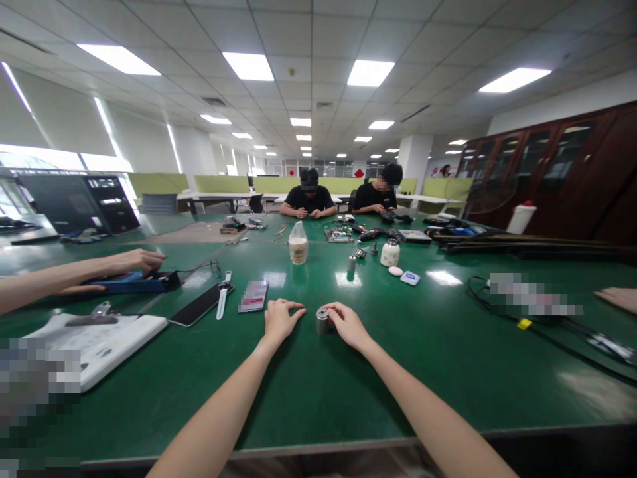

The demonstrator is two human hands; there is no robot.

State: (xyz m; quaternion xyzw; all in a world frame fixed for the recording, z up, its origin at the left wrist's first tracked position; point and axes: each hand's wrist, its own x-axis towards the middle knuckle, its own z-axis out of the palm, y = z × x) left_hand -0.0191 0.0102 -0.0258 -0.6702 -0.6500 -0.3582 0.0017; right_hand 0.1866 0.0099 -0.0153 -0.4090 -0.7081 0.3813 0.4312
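A short silver metal cylinder (322,322) with a recessed round top stands upright on the green table in front of me. My right hand (347,325) grips it from the right, fingertips at its top rim and side; something small and reddish shows at those fingertips. My left hand (281,320) is just left of the cylinder, apart from it, its fingers stretched out and holding nothing. Beyond my hands stands another small metal cylinder (352,264). A phone-like slab with a lit screen (253,296) lies near my left hand.
Left are a black tablet-like slab (196,305), a white watch (223,295), a clipboard (124,342) and another person's hand (144,261) on a blue device (132,282). Ahead stand a bagged cup (298,245) and a white jar (390,253). Cables (542,342) lie right; two people sit opposite.
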